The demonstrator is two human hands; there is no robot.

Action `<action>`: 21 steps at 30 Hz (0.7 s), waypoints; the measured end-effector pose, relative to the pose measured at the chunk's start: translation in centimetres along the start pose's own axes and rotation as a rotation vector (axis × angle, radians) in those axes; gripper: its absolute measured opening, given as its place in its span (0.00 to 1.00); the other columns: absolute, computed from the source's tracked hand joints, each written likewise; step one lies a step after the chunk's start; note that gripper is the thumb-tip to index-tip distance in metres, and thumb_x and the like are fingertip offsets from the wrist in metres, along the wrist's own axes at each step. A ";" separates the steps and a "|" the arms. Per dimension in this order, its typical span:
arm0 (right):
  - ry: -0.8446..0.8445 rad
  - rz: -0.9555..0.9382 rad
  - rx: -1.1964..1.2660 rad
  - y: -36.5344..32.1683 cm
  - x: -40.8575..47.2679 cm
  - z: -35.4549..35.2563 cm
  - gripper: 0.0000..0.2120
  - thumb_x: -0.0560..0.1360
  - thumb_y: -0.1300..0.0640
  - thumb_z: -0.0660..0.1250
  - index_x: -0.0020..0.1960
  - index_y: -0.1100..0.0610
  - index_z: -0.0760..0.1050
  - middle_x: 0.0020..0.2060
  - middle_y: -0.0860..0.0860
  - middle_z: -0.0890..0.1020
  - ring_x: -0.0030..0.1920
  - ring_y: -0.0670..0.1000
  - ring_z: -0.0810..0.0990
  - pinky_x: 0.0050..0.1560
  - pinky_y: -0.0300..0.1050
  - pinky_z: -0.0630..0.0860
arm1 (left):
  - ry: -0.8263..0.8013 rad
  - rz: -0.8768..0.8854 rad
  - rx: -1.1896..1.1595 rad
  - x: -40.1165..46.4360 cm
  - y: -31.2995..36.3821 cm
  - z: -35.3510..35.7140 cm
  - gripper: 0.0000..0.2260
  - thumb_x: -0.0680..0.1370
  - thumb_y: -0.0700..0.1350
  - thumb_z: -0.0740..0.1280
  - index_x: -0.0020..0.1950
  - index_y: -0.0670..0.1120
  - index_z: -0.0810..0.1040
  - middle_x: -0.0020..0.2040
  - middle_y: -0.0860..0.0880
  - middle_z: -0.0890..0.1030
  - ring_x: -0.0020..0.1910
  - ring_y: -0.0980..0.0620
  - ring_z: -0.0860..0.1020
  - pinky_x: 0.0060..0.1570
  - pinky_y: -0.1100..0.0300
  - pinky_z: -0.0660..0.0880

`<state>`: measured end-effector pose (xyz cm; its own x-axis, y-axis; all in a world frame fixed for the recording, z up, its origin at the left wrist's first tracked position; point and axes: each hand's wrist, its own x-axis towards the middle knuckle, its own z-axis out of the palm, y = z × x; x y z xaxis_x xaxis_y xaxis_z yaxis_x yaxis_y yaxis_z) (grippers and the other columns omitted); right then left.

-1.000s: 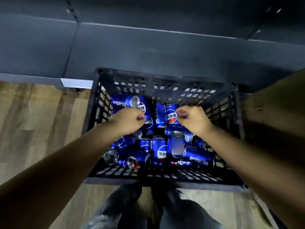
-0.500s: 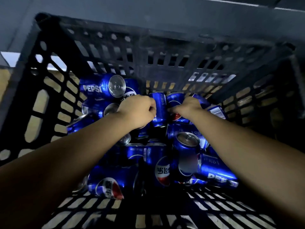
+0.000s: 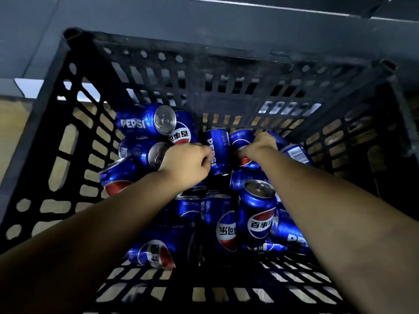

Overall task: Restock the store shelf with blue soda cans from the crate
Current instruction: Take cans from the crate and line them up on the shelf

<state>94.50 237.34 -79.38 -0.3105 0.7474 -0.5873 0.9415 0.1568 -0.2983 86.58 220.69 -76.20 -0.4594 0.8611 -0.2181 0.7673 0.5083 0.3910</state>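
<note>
Dim store aisle, dark grey shelving unit [image 3: 204, 23] running along behind a black plastic crate [image 3: 56, 123] that sits on wood-look flooring. Inside the crate there's a messy heap of blue soda cans [image 3: 224, 225], most lying on their sides, one upright can [image 3: 257, 211] toward the near right of the pile. Both arms are down in the crate. Left hand [image 3: 184, 165] is curled up over the middle of the heap, fingers bunched tight against a can lying lengthwise [image 3: 217, 150], though I honestly can't tell if it's got a proper hold or what's under the palm. Right hand [image 3: 258, 147] is further back, fingers wrapped over a can at the far side [image 3: 241, 141]. My guess: pull either one out and the loose pile shifts, so the upright can tips over or a half-gripped can slips and dents.
</note>
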 end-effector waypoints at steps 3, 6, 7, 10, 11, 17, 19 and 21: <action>0.023 0.037 0.087 0.4 -0.4 0.2 0.33 0.64 0.53 0.79 0.63 0.63 0.70 0.60 0.58 0.76 0.60 0.57 0.76 0.49 0.43 0.72 | -0.022 -0.048 -0.159 -0.6 -0.7 -0.3 0.08 0.77 0.42 0.62 0.52 0.47 0.80 0.48 0.50 0.82 0.48 0.49 0.78 0.46 0.60 0.71; 0.054 0.054 0.131 0.8 -0.6 0.7 0.32 0.64 0.51 0.79 0.61 0.62 0.71 0.59 0.57 0.77 0.59 0.57 0.77 0.46 0.44 0.71 | -0.004 -0.141 -0.394 -1.3 -1.3 -0.7 0.07 0.77 0.39 0.63 0.50 0.45 0.81 0.45 0.48 0.82 0.42 0.51 0.78 0.47 0.60 0.73; 0.057 0.052 0.130 0.7 -0.8 0.8 0.32 0.64 0.51 0.79 0.60 0.62 0.71 0.58 0.57 0.77 0.58 0.57 0.77 0.45 0.43 0.70 | -0.010 -0.160 -0.436 -1.6 -1.4 -0.9 0.07 0.77 0.38 0.63 0.50 0.44 0.80 0.44 0.48 0.82 0.40 0.52 0.78 0.47 0.59 0.75; 0.066 0.057 0.117 0.6 -1.2 0.5 0.34 0.62 0.48 0.79 0.61 0.63 0.72 0.59 0.58 0.77 0.59 0.57 0.76 0.47 0.44 0.71 | -0.013 -0.202 -0.540 -2.1 -1.7 -1.4 0.07 0.77 0.37 0.63 0.48 0.42 0.80 0.37 0.53 0.79 0.41 0.51 0.78 0.51 0.52 0.78; 0.074 0.046 0.114 0.7 -1.3 0.5 0.34 0.62 0.49 0.80 0.60 0.64 0.72 0.59 0.58 0.77 0.59 0.58 0.76 0.48 0.45 0.72 | -0.010 -0.209 -0.569 -2.1 -1.8 -1.6 0.06 0.77 0.36 0.63 0.47 0.41 0.80 0.36 0.54 0.79 0.41 0.51 0.79 0.51 0.51 0.78; 0.177 -0.092 0.153 0.1 -3.8 -1.8 0.37 0.61 0.50 0.80 0.65 0.61 0.69 0.64 0.57 0.71 0.62 0.57 0.73 0.62 0.46 0.71 | -0.024 -0.310 -0.698 -3.2 -0.7 -4.2 0.11 0.78 0.36 0.60 0.40 0.49 0.76 0.37 0.50 0.79 0.34 0.54 0.77 0.40 0.63 0.75; 0.208 -0.104 0.209 -0.5 -5.7 -3.2 0.35 0.60 0.50 0.81 0.62 0.59 0.71 0.61 0.55 0.74 0.58 0.55 0.75 0.59 0.46 0.73 | -0.051 -0.321 -0.714 -4.1 0.4 -5.9 0.09 0.78 0.36 0.60 0.43 0.47 0.76 0.37 0.49 0.79 0.32 0.53 0.77 0.34 0.69 0.73; 0.196 -0.107 0.264 -1.3 -8.8 -5.5 0.32 0.60 0.51 0.80 0.59 0.59 0.73 0.57 0.52 0.76 0.53 0.52 0.77 0.52 0.41 0.72 | -0.069 -0.343 -0.746 -5.2 1.9 -8.5 0.07 0.78 0.36 0.61 0.44 0.44 0.77 0.35 0.48 0.79 0.30 0.54 0.76 0.28 0.73 0.71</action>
<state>96.73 234.11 -69.72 -0.3508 0.8496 -0.3940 0.8306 0.0880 -0.5498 86.62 217.04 -66.77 -0.5670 0.6705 -0.4785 0.0787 0.6223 0.7788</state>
